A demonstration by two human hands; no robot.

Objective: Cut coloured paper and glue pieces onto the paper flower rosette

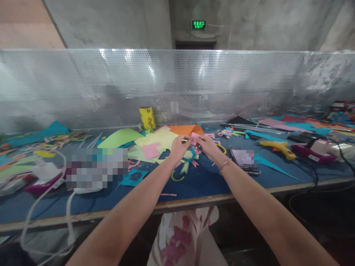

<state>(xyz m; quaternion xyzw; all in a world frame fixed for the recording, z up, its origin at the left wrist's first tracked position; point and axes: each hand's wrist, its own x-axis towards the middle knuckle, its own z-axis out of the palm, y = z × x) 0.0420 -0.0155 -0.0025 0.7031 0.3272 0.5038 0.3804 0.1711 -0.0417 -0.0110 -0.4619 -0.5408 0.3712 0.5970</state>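
Note:
A small pink piece of paper (195,138) is pinched between my two hands above the middle of the table. My left hand (181,146) grips its left side with closed fingers. On its right side, the fingers of my right hand (206,145) are closed as well; a bracelet circles that wrist. Just below the hands lies a blue paper ring with ribbon-like tails (189,157), partly covered by them. Behind them an orange sheet (185,130) curls up at one end. Pale yellow sheets (155,139) and a pink square (151,150) lie to the left.
A yellow glue gun (279,147) and a phone (244,160) lie on the right. A yellow box (147,118) stands against the perforated metal screen (155,81). Purple power strips (313,153) and white cables (27,221) sit at the sides. Paper scraps cover much of the blue tabletop (205,184).

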